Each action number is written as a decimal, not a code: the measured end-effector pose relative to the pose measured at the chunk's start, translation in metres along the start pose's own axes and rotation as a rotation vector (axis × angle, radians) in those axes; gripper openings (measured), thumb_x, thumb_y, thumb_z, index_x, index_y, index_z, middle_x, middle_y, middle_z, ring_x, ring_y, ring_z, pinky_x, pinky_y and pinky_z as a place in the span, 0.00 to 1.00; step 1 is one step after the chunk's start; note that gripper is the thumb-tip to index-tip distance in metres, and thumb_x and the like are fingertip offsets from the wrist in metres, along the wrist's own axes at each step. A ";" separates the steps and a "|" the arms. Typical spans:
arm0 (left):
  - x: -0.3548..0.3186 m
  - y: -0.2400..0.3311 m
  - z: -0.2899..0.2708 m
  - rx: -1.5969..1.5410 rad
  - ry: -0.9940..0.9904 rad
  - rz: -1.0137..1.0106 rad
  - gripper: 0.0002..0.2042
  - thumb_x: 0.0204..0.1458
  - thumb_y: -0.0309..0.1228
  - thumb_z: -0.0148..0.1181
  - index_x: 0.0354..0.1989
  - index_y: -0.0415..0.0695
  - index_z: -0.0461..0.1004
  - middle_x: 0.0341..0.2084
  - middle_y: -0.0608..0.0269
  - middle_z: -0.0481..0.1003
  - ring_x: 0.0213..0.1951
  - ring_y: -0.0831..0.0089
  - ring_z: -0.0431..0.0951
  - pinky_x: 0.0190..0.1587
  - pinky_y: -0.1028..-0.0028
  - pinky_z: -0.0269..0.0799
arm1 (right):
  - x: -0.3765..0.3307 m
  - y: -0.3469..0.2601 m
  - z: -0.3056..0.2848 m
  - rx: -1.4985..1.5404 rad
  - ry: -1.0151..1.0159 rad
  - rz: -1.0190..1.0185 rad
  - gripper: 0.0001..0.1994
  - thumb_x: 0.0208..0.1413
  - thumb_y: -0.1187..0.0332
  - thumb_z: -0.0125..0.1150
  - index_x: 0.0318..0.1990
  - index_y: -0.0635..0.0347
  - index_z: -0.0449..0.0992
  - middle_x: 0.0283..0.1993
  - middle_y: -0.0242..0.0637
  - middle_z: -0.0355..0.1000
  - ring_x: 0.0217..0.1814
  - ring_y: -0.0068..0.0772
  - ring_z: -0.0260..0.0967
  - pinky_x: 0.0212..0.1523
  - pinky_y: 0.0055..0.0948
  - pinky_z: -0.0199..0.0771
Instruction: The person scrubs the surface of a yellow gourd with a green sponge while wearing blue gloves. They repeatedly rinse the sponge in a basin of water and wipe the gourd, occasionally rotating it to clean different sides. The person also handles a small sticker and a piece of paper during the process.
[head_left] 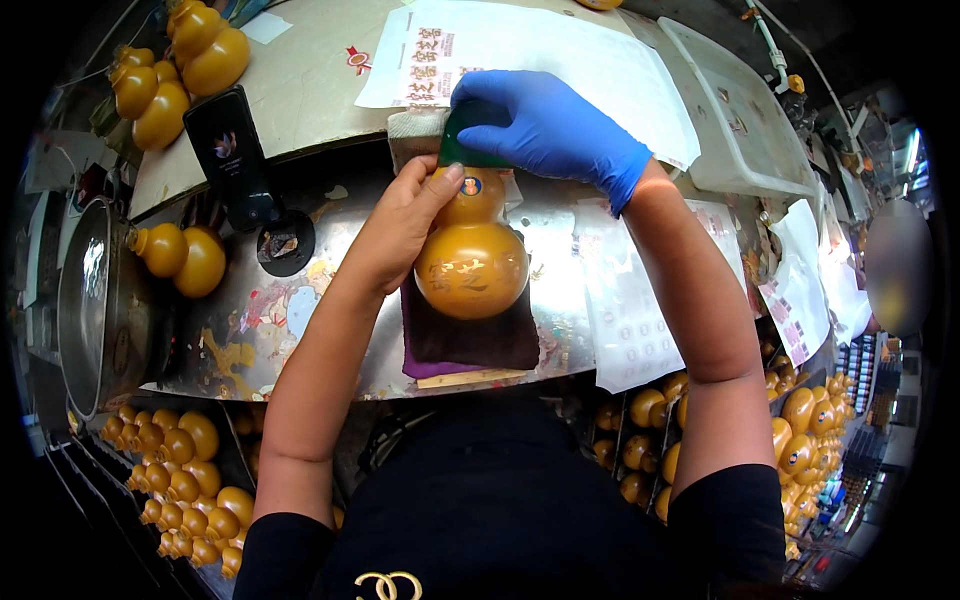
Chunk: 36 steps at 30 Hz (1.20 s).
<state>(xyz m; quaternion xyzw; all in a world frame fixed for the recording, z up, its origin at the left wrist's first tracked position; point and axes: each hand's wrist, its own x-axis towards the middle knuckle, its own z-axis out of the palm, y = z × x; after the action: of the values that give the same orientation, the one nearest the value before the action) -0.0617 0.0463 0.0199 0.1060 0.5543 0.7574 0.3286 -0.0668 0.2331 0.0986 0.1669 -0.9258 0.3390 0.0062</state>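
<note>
A glossy amber gourd-shaped bottle (472,265) lies in front of me, its larger bulb toward me. It rests on a dark folded cloth (470,338). A small round blue sticker (471,186) sits on its upper bulb, and darker lettering marks the larger one. My bare left hand (405,215) grips the bottle's upper part from the left, thumb near the sticker. My right hand (550,125), in a blue glove, holds a flat dark green piece (458,150) over the bottle's top end. The green piece hides that end, and its exact kind I cannot make out.
A printed white sheet (590,65) covers the far board. Another sheet (640,330) hangs over the bench's right front edge. A phone (228,150) stands at left near a metal pan (90,305) and a gourd bottle (185,257). More bottles (185,480) fill racks below.
</note>
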 end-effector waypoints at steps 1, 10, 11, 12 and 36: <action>-0.001 0.000 -0.001 -0.004 -0.014 0.007 0.22 0.60 0.41 0.51 0.54 0.35 0.61 0.43 0.56 0.71 0.45 0.73 0.73 0.49 0.74 0.70 | -0.001 0.001 0.002 0.003 0.034 -0.005 0.16 0.50 0.64 0.59 0.45 0.60 0.73 0.40 0.48 0.75 0.41 0.43 0.74 0.46 0.33 0.74; -0.003 -0.005 -0.008 -0.272 -0.070 0.005 0.20 0.63 0.37 0.41 0.57 0.37 0.61 0.50 0.55 0.70 0.50 0.70 0.72 0.55 0.70 0.67 | -0.015 -0.005 -0.007 0.200 -0.068 0.041 0.16 0.54 0.64 0.59 0.48 0.62 0.72 0.43 0.44 0.74 0.44 0.34 0.72 0.50 0.31 0.71; -0.002 -0.008 -0.012 -0.304 -0.076 -0.001 0.20 0.62 0.37 0.41 0.57 0.37 0.61 0.50 0.55 0.70 0.50 0.70 0.72 0.55 0.70 0.66 | -0.015 -0.006 -0.006 0.166 -0.120 0.041 0.16 0.54 0.64 0.59 0.48 0.62 0.72 0.43 0.43 0.74 0.44 0.34 0.72 0.50 0.31 0.71; -0.001 -0.010 -0.014 -0.337 -0.083 -0.007 0.20 0.62 0.37 0.40 0.57 0.37 0.61 0.50 0.55 0.70 0.50 0.70 0.72 0.56 0.70 0.66 | -0.013 -0.003 -0.004 0.132 -0.097 0.035 0.16 0.54 0.64 0.59 0.47 0.62 0.72 0.43 0.44 0.74 0.43 0.34 0.72 0.50 0.31 0.71; 0.002 0.002 0.006 0.269 0.017 0.002 0.21 0.62 0.45 0.46 0.52 0.39 0.65 0.44 0.61 0.71 0.47 0.76 0.72 0.53 0.74 0.67 | -0.076 -0.009 0.035 -0.144 0.176 -0.422 0.16 0.35 0.81 0.67 0.35 0.52 0.80 0.31 0.30 0.75 0.31 0.34 0.70 0.34 0.27 0.71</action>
<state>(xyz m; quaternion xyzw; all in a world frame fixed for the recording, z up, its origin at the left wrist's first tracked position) -0.0608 0.0517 0.0233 0.1432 0.6536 0.6772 0.3060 0.0115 0.2278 0.0675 0.3257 -0.8881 0.2767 0.1692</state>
